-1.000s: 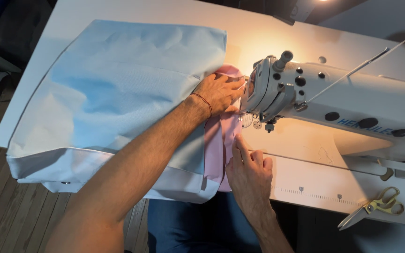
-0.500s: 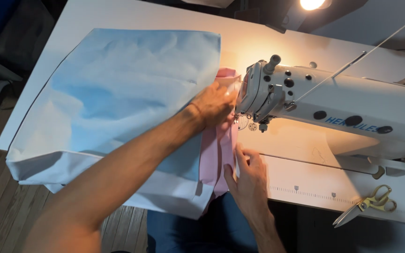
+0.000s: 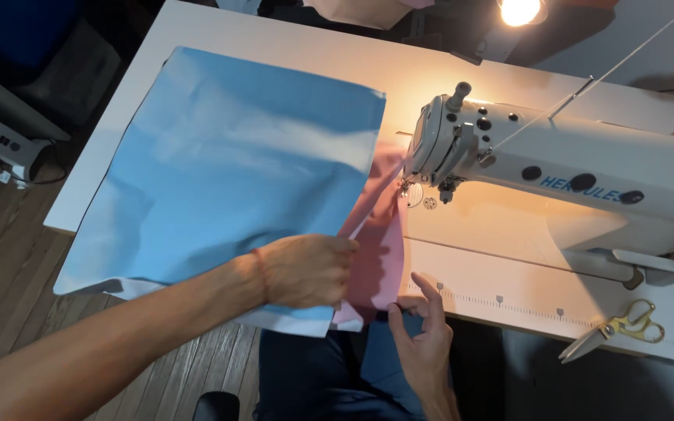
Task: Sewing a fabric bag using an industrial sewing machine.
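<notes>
Two cloths on the white bench (image 3: 290,54): one large blue cloth (image 3: 235,171), one narrow pink cloth (image 3: 380,249) under its right edge, running toward the needle. One white sewing machine (image 3: 571,168), one pair of gold-handled scissors (image 3: 618,327) at the bench's right front, one lit lamp (image 3: 520,11) behind. Left hand (image 3: 306,271) with fingers closed on the blue cloth's near edge, hiding part of the pink. Right hand (image 3: 423,335) with fingers loosely spread, touching the pink's lower corner. Left hand now back from the needle, nearer the bench front than half a second ago.
</notes>
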